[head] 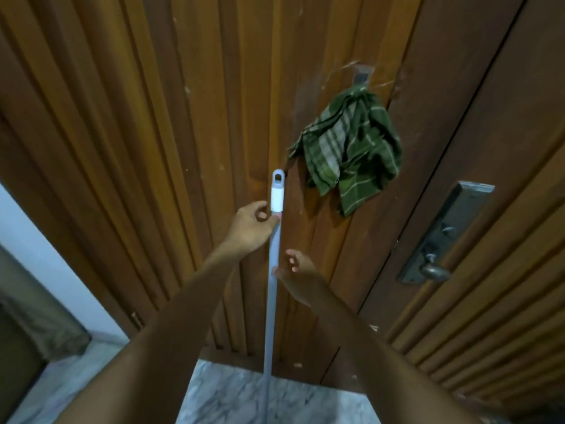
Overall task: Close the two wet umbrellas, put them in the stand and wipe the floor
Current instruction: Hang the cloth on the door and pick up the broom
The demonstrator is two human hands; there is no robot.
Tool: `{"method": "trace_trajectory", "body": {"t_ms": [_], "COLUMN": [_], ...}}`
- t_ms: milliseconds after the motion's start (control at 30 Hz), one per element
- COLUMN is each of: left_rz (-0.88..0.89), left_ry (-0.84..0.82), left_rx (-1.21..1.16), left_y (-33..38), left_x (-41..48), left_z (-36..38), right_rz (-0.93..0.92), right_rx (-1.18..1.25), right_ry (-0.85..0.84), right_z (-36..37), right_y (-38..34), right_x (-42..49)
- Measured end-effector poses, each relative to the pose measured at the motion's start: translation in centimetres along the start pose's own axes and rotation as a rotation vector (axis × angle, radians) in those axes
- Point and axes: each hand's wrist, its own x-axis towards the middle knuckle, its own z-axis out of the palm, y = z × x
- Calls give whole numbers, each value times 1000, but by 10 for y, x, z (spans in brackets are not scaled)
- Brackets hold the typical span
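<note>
A long pale grey mop handle (272, 295) stands nearly upright against the wooden door, its white cap with a hanging loop at the top. My left hand (252, 226) pinches the pole just below the white cap, thumb and fingers curled round it. My right hand (298, 275) is lower on the pole's right side, fingers spread and relaxed, thumb touching the pole. The mop head is out of view below. No umbrella or stand is visible.
A green checked cloth (351, 151) hangs from a hook (362, 76) on the wooden door (153, 148). A metal lock plate with a lever handle (437, 267) is on the right door leaf. Grey marble floor (232, 399) lies below; a white wall is at the left.
</note>
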Motion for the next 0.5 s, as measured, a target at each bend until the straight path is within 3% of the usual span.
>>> {"method": "trace_trajectory", "body": {"t_ms": [200, 500], "left_rz": [45, 119], "left_ry": [-112, -177], "left_rx": [-1, -48], "left_y": [-35, -27], "left_x": [7, -25], "left_z": [13, 12], "right_rz": [-46, -94], "right_rx": [-37, 149], "right_ry": [-28, 22], "right_z": [31, 26], "right_y": [22, 22], "right_x": [35, 0]}}
